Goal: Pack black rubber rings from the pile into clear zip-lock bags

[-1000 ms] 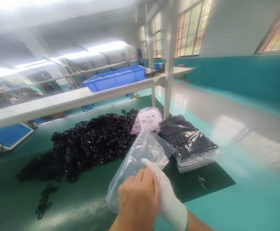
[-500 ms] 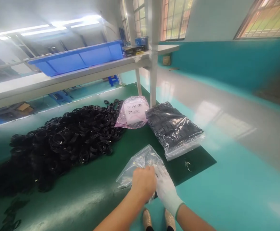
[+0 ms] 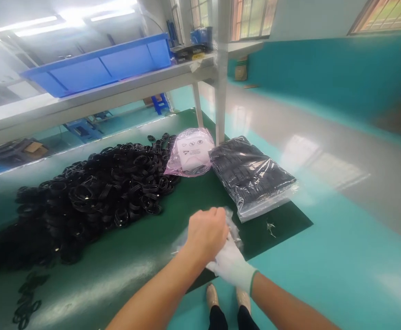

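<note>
My bare left hand (image 3: 207, 231) is closed, its fingers curled over a clear plastic bag (image 3: 235, 231). Just below and to the right, my right hand (image 3: 231, 262) in a white glove with a green cuff also grips the bag. The two hands touch, and together they cover most of it. Crumpled edges of the bag show on either side of them; its contents cannot be made out. Beyond lies a filled zip bag (image 3: 252, 176) of dark items, beside a pinkish bag (image 3: 192, 153) with a printed white panel.
A large heap of coiled black cables (image 3: 100, 192) covers the left of the green mat (image 3: 125, 270). Behind it stands a white table (image 3: 118, 94) bearing a long blue bin (image 3: 100, 66). A small tangle of pale scraps (image 3: 271, 229) lies near the mat's right edge.
The clear bag was spread out more; now it is bunched beneath my hands. My left hand has shifted up and over my gloved right hand. My view has tilted downward slightly.
</note>
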The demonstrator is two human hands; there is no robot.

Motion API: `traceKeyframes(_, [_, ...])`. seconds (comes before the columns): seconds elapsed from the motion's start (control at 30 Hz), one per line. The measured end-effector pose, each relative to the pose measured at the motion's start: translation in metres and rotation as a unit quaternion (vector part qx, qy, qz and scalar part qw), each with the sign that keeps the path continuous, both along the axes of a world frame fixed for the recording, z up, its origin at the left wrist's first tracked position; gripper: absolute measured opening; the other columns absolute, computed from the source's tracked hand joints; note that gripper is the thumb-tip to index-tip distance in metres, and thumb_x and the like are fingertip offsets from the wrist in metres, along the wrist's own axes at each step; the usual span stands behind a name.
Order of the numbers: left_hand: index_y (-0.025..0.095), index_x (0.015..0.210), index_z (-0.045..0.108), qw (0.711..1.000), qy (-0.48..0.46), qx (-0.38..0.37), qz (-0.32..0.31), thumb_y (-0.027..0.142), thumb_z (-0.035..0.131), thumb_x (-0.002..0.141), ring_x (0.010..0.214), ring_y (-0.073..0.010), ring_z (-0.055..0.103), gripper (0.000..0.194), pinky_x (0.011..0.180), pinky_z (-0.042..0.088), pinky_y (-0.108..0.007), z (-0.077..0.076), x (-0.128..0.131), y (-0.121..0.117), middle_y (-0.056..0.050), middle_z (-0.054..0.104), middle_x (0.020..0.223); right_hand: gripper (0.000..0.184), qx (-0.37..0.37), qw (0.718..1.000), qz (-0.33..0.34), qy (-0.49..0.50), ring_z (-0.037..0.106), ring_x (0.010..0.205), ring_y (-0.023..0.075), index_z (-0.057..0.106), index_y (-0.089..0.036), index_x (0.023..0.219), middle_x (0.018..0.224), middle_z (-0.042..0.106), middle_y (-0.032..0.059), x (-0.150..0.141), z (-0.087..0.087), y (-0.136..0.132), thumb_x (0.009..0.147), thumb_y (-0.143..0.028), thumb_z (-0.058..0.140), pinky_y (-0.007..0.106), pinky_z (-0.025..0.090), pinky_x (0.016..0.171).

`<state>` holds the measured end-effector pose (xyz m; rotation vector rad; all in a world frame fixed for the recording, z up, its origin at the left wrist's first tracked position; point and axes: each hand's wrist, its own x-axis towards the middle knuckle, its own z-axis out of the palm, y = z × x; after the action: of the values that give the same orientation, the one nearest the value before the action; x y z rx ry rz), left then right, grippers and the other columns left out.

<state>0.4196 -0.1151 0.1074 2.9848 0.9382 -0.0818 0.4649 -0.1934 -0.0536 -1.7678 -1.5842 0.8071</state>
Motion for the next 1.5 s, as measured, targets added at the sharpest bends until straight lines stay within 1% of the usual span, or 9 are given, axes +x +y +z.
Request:
traceKeyframes(0.17, [0.021,0.078,0.056,0.997,-0.006,-0.078,0.004,0.032,0.039,0.082,0.065,-0.0162,0.057,0.021,0.057,0.032,-0.027,0.011,-0.005,0.007,-0.003,0.062,0.074,0.046,-0.027,0.975,0.069,-0.208,0.027,0.126,0.0347,0.046,-0.027,0.124,0.132,0.044,0.0078,-0.012,-0.007,-0.006,0.079,-0.031,0.05,0.057,0.009,0.103])
traceKeyframes(0.33, [0.024,0.08,0.057,0.935,-0.004,-0.161,0.316,0.057,0.033,0.079,0.069,-0.0202,0.059,0.041,0.058,0.038,-0.029,-0.005,-0.079,0.051,-0.003,0.064,0.074,0.061,-0.013,0.979,0.081,-0.189,0.018,0.131,0.0293,0.032,-0.025,0.133,0.138,0.036,0.0032,0.005,-0.003,-0.01,0.076,-0.039,0.049,0.053,0.003,0.107])
traceKeyframes(0.57, [0.012,0.068,0.059,0.575,-0.175,-0.608,0.519,0.07,0.037,0.069,0.057,-0.0194,0.062,0.062,0.055,0.047,-0.03,-0.1,-0.151,0.025,-0.011,0.064,0.063,0.063,-0.02,0.991,0.023,-0.133,0.026,0.128,0.0288,0.028,-0.027,0.134,0.134,0.041,0.0057,0.013,0.008,-0.021,0.075,-0.036,0.048,0.053,0.018,0.103])
traceKeyframes(0.67, [0.014,0.077,0.06,0.503,-0.349,-0.61,0.503,0.053,0.06,0.064,0.066,-0.0163,0.062,0.041,0.064,0.049,-0.029,-0.111,-0.132,0.011,-0.007,0.066,0.072,0.065,-0.013,0.982,0.091,-0.166,0.027,0.127,0.0288,0.032,-0.03,0.132,0.13,0.047,0.0018,0.012,0.016,-0.027,0.071,-0.033,0.052,0.056,0.006,0.104])
traceKeyframes(0.9, [0.02,0.057,0.062,0.663,-0.499,-0.507,0.232,0.035,0.062,0.065,0.105,-0.0255,0.052,0.018,0.096,0.034,-0.037,-0.021,-0.14,0.029,-0.006,0.066,0.087,0.058,0.072,0.944,-0.135,-0.291,0.016,0.131,0.0307,0.028,-0.023,0.135,0.14,0.031,0.0045,0.023,0.056,-0.038,0.079,-0.028,0.043,0.058,0.0,0.104])
traceKeyframes(1.07, [0.017,0.056,0.062,0.709,-0.28,-0.599,0.245,0.032,0.063,0.062,0.1,-0.0247,0.053,0.016,0.089,0.038,-0.037,-0.041,-0.159,0.025,-0.006,0.063,0.102,0.059,0.009,0.963,-0.108,-0.247,0.03,0.125,0.0342,0.035,-0.021,0.132,0.135,0.04,0.0086,0.017,0.033,-0.048,0.075,-0.026,0.046,0.06,0.003,0.103])
traceKeyframes(1.23, [0.016,0.061,0.066,0.68,-0.228,-0.653,0.244,0.03,0.065,0.06,0.1,-0.0232,0.053,0.014,0.085,0.04,-0.032,-0.075,-0.158,-0.003,-0.006,0.062,0.107,0.055,-0.05,0.997,0.004,0.065,0.035,0.125,0.0236,0.034,-0.022,0.132,0.136,0.038,0.008,0.011,0.011,-0.063,0.078,-0.026,0.04,0.045,0.027,0.103])
traceKeyframes(1.4, [0.016,0.1,0.064,0.594,-0.441,-0.6,0.305,0.033,0.062,0.067,0.094,-0.0205,0.057,0.037,0.092,0.037,-0.033,-0.057,-0.139,-0.002,-0.007,0.065,0.099,0.052,-0.106,0.878,0.105,0.455,0.04,0.121,0.0196,0.037,-0.02,0.13,0.132,0.044,0.0088,0.031,0.038,-0.064,0.084,-0.041,0.031,0.04,0.033,0.099])
traceKeyframes(1.5, [0.014,0.097,0.065,0.607,-0.48,-0.561,0.293,0.036,0.06,0.069,0.088,-0.0211,0.059,0.036,0.089,0.038,-0.033,-0.046,-0.126,0.002,-0.008,0.067,0.092,0.05,-0.126,0.882,0.038,0.453,0.044,0.117,0.022,0.054,-0.019,0.116,0.122,0.053,0.009,0.027,0.059,-0.056,0.082,-0.051,0.034,0.041,0.033,0.098])
